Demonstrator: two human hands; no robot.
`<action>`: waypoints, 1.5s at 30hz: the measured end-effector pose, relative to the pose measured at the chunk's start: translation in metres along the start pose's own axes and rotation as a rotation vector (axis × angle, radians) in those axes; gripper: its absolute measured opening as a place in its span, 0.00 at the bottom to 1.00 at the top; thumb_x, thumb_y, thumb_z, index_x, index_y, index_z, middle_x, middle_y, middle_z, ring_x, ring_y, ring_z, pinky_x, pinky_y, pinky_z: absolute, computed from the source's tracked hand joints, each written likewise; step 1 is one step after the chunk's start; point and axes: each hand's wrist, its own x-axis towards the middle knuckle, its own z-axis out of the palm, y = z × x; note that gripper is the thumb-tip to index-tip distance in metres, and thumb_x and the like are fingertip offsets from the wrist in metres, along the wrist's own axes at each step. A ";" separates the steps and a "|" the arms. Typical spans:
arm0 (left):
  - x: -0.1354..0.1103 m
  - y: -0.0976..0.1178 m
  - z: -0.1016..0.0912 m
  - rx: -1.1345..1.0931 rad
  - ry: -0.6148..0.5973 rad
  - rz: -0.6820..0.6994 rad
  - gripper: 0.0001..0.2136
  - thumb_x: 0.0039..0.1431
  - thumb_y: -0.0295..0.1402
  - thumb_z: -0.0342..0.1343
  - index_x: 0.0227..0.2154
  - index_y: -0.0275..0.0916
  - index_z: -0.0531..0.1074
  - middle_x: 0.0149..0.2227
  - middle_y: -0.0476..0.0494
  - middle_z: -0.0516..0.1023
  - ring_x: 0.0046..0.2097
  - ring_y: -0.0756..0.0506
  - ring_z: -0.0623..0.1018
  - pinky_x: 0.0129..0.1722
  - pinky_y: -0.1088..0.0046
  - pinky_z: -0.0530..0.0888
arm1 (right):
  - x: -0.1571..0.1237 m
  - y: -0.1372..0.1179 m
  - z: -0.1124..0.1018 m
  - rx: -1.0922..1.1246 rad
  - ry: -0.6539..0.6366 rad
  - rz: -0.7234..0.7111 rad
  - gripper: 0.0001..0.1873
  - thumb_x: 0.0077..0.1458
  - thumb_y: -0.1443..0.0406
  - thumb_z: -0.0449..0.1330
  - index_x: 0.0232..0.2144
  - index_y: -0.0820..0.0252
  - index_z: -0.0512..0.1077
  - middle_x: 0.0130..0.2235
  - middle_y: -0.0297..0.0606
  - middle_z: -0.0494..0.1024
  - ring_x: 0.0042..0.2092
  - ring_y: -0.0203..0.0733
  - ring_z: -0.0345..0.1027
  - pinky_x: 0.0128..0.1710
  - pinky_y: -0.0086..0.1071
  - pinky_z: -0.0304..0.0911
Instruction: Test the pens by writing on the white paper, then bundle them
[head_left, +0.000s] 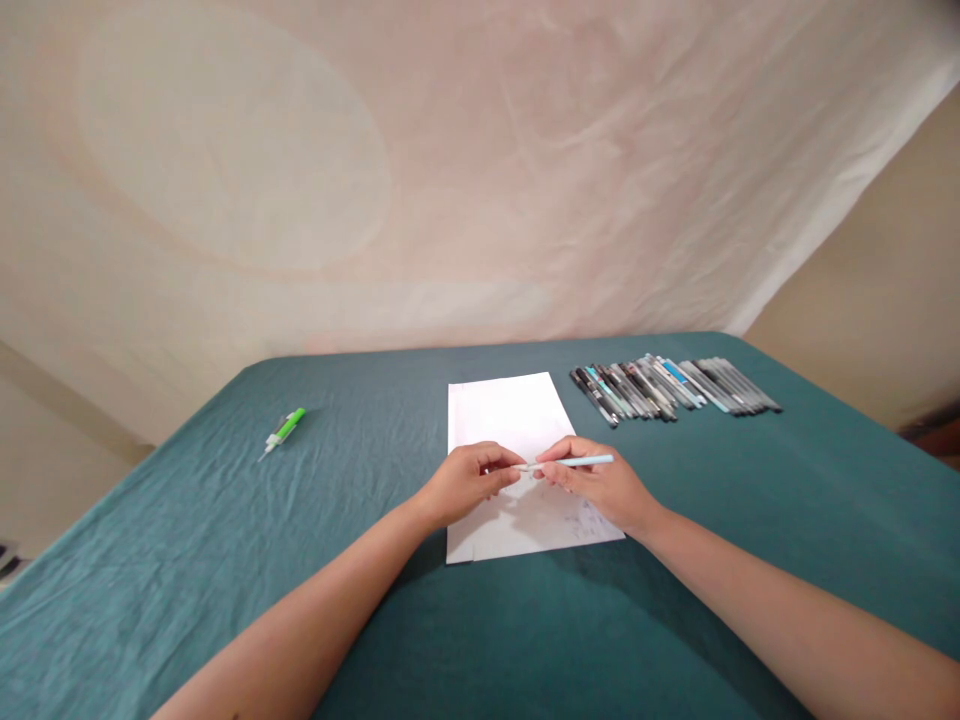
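My right hand (pixel 592 478) pinches a light blue pen (pixel 589 461) between thumb and fingers. The pen lies nearly level, its plain end pointing right and its tip pointing left. At the tip end the thumb and fingers of my left hand (pixel 480 480) are pinched together. Whether they grip the tip itself or a small part on it is too small to tell. Both hands are over a white sheet of paper (pixel 502 415), which has faint blue scribbles near its lower right corner.
Many pens (pixel 630 390) lie side by side in a slanted row at the back right of the green cloth-covered table (pixel 367 420). A bright green and white pen-like tool (pixel 286 427) with a thin pointed tip lies at the left. Pale fabric (pixel 465 180) hangs behind the table.
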 end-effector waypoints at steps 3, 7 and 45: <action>0.000 0.002 0.005 0.017 0.025 0.035 0.11 0.60 0.37 0.49 0.35 0.39 0.76 0.36 0.45 0.77 0.36 0.48 0.74 0.36 0.75 0.69 | 0.002 0.002 0.000 0.020 -0.038 0.010 0.15 0.50 0.55 0.61 0.36 0.59 0.73 0.33 0.38 0.77 0.32 0.37 0.68 0.31 0.29 0.62; 0.001 -0.002 -0.001 0.086 0.111 0.021 0.11 0.60 0.36 0.49 0.33 0.38 0.75 0.34 0.45 0.77 0.36 0.47 0.74 0.37 0.74 0.69 | 0.006 0.006 -0.011 -0.020 0.073 0.035 0.16 0.52 0.54 0.59 0.38 0.60 0.71 0.30 0.36 0.75 0.28 0.34 0.65 0.27 0.28 0.60; 0.000 -0.022 -0.009 0.423 0.279 0.175 0.08 0.60 0.33 0.51 0.39 0.42 0.73 0.34 0.47 0.74 0.36 0.49 0.72 0.37 0.74 0.68 | 0.004 0.018 -0.020 -0.892 0.132 -0.370 0.09 0.60 0.63 0.53 0.35 0.55 0.73 0.37 0.37 0.76 0.40 0.39 0.68 0.39 0.30 0.61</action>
